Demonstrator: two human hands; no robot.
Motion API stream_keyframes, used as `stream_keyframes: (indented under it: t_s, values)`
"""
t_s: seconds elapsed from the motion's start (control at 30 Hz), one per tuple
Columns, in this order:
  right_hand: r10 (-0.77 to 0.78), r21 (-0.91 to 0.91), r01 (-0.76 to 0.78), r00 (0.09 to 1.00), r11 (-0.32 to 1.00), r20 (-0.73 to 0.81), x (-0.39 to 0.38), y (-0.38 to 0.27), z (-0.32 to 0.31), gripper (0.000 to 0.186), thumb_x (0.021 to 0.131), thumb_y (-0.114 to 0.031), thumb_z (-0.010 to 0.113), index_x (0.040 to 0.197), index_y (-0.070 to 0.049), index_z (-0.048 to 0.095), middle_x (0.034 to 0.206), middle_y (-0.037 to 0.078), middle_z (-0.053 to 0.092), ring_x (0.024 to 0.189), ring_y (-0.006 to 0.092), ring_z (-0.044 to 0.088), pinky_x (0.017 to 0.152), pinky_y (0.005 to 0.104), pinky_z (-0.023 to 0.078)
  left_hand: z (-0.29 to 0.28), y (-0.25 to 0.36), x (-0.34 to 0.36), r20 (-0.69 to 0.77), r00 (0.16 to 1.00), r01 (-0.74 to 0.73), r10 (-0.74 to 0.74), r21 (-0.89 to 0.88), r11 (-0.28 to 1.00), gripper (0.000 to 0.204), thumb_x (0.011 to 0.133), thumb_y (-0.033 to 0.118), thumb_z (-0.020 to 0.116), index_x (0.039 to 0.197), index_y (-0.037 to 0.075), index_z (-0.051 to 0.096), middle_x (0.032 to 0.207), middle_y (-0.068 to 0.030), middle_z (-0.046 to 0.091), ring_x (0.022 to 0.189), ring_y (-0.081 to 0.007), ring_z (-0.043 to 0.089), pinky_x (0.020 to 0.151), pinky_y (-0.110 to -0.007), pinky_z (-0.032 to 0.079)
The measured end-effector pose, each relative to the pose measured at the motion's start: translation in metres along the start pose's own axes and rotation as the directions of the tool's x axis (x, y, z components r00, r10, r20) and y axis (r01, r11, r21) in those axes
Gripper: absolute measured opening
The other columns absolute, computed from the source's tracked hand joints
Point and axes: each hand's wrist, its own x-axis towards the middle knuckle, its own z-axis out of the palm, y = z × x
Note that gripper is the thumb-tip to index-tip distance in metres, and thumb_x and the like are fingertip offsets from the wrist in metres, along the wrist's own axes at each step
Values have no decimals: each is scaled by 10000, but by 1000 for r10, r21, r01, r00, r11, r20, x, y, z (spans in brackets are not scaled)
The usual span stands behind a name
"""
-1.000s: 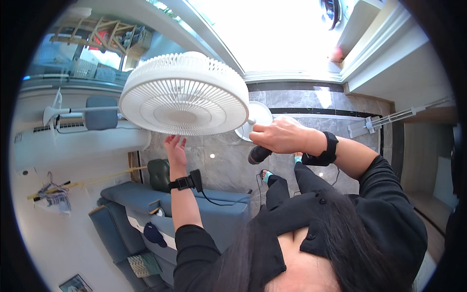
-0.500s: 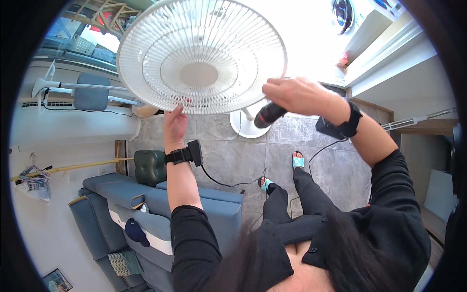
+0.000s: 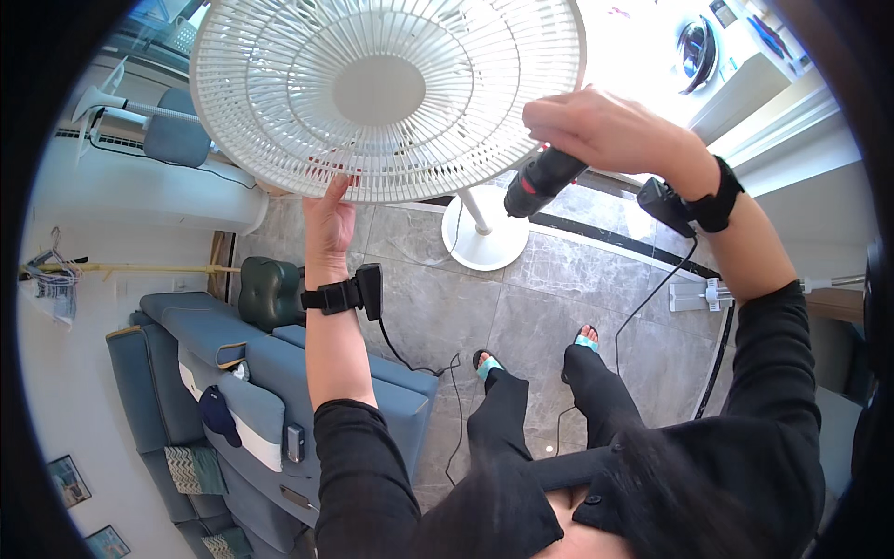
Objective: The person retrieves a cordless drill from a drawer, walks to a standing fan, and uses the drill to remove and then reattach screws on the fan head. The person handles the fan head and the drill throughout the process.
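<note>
From my end, I see the left hand (image 3: 329, 228) raised under the white fan head (image 3: 379, 90), grasping the lower rim of its grille, with fingertips partly showing through the slats. The right hand (image 3: 610, 130) is clenched around a black handheld tool (image 3: 548, 179) with a red band; the tool's narrow end slants down to the left, just below the grille's lower right rim. The knuckles overlap that rim in my view, and I cannot tell whether they touch it.

The fan head is tipped so that its slatted front and plain round centre face up toward my camera. Below it a white pole (image 3: 475, 211) runs down to a round white base (image 3: 461, 247); the grille hides the pole's upper end. The base stands on the grey tiled floor (image 3: 549, 303), near the floor's far edge with its black strip (image 3: 605, 238).

Each wrist wears a black strap (image 3: 328, 298) with a small box and a cable. Nearer me on the floor are two feet in turquoise sandals (image 3: 489, 368). Off left, a dark green stool (image 3: 268, 293) stands just beyond the far corner of a blue-grey sofa (image 3: 400, 399), on which a navy cap (image 3: 217, 415) lies.
</note>
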Motion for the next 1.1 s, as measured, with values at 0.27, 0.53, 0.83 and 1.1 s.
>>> stream_keyframes:
  t_s: [0.27,0.53,0.83,1.1]
  values:
    - [-18,-293,42,996,955,82,-7,37,-11,196,999,-218,449,937,-45,518,737,122,549,707,252,587,668,369,464,35,-17,-26,-68,983,-170,172,41,985,609,812,25,723,1348,15,435,1287,-81,527,1164,-205,506,1028,-355,390]
    - [-104,-146,115,991,983,85,-3,32,-24,201,940,-160,498,839,5,553,678,156,550,622,282,539,620,363,440,58,-31,-45,10,913,-402,408,195,895,678,872,80,672,1438,6,307,1422,-112,422,1283,-235,426,1108,-428,316]
    - [-174,-239,137,974,961,-143,-66,40,59,257,957,-291,488,862,-58,536,720,59,502,699,188,526,688,332,458,37,-50,-40,124,940,-325,319,30,945,558,862,96,684,1346,2,422,1266,-119,543,1136,-240,568,979,-391,469]
    - [-192,579,273,961,768,-199,-60,97,223,252,932,-300,537,910,-60,609,828,37,572,783,129,537,779,259,442,35,-41,-38,288,892,-409,348,190,893,576,921,234,616,1380,11,349,1332,-160,489,1202,-316,523,1019,-465,468]
